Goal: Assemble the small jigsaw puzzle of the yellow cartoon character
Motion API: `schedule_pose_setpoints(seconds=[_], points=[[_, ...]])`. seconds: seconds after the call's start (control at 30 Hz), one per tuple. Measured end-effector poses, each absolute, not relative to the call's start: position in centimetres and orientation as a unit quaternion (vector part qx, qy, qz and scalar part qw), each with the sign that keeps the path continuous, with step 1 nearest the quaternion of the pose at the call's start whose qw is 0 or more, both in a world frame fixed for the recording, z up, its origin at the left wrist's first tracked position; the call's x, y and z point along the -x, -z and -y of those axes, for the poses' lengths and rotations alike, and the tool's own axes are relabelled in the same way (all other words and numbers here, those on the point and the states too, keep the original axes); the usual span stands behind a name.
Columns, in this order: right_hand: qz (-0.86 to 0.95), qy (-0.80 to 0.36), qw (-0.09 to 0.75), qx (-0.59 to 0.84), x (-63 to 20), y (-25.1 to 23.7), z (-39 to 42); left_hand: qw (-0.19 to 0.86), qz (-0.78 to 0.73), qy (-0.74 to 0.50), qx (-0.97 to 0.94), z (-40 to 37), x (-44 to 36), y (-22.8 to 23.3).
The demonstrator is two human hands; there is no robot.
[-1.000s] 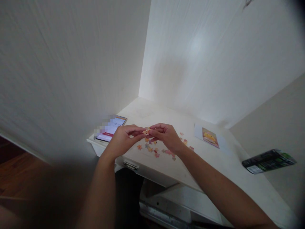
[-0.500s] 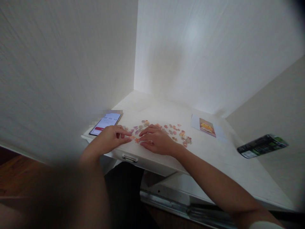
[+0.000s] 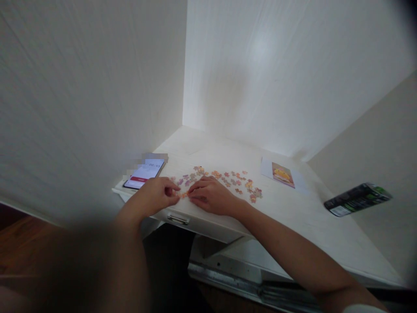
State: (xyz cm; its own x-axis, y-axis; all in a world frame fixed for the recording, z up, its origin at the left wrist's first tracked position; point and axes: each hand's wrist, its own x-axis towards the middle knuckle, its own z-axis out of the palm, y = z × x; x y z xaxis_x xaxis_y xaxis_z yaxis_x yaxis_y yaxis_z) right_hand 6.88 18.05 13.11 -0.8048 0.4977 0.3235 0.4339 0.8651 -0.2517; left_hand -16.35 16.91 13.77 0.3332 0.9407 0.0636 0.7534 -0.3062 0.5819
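Small orange jigsaw puzzle pieces (image 3: pixel 184 194) lie between my two hands near the desk's front edge. My left hand (image 3: pixel 159 194) pinches the left end of them between thumb and fingertips. From the other side, my right hand (image 3: pixel 210 194) has its fingers closed on the right end, palm down. The fingers partly hide these pieces, and I cannot make out whether they are joined. Several loose puzzle pieces (image 3: pixel 238 183) in orange, pink and purple are scattered behind and to the right of my right hand.
A phone (image 3: pixel 145 171) showing a timer lies left of my left hand. At the right are a picture card (image 3: pixel 282 174) with a yellow figure and a dark can-like container (image 3: pixel 357 200). White walls (image 3: pixel 228 65) enclose the desk (image 3: pixel 306 217); a drawer handle (image 3: pixel 177 219) is below its front edge.
My hands have come closer together, the right moving slightly left. The orange pieces between them are now gripped from both sides. My view has shifted slightly.
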Motion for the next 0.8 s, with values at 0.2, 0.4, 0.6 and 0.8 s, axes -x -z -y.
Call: schedule_pose_setpoints(seconds=[0.2, 0.4, 0.6, 0.8], points=[[0.948, -0.082, 0.182, 0.249, -6.82, -12.96, -18.04, 0.222, -0.542, -0.193, -0.787, -17.09, 15.98, -14.15], [0.946, -0.081, 0.183, 0.257, -6.91, -13.13, -17.83, 0.215, -0.546, -0.192, -0.787, -17.09, 15.54, -14.38], [0.946, -0.079, 0.18, 0.259, -6.99, -13.14, -17.84, 0.207, -0.543, -0.191, -0.791, -16.96, 15.51, -14.44], [0.945, -0.08, 0.18, 0.262, -6.99, -13.34, -17.77, 0.193, -0.549, -0.206, -0.787, -16.85, 15.53, -14.29]])
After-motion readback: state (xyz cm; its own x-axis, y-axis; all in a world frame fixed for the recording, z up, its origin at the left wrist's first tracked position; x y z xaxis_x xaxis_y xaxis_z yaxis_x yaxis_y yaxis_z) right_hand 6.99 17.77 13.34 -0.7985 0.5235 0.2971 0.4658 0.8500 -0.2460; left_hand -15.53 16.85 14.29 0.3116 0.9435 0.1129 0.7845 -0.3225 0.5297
